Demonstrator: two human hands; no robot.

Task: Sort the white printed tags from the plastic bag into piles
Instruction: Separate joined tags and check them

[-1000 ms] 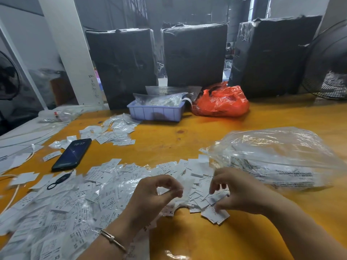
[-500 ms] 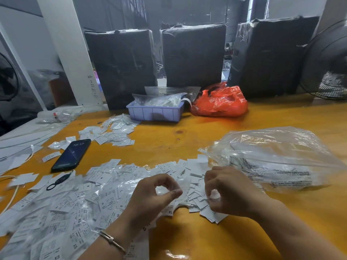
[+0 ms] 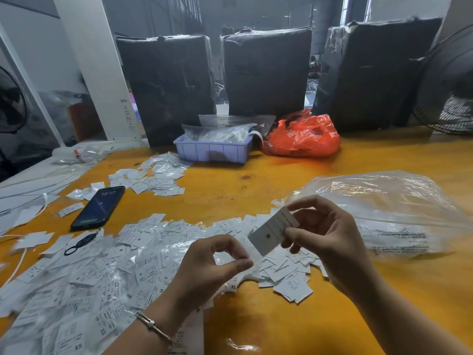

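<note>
From the head view, the print on the lifted tag (image 3: 273, 230) is too blurred to read, and the right hand (image 3: 323, 238) covers its upper right end. That hand pinches the tag above the heap of tags (image 3: 107, 267) on the orange bench (image 3: 230, 183); its long axis runs from lower left up to the right. The left hand (image 3: 212, 267) hangs curled, thumb and forefinger nearly meeting, holding nothing I can see. The plastic bag (image 3: 384, 211) lies on the bench just behind the right hand. A phone (image 3: 98, 207) lies to the left.
</note>
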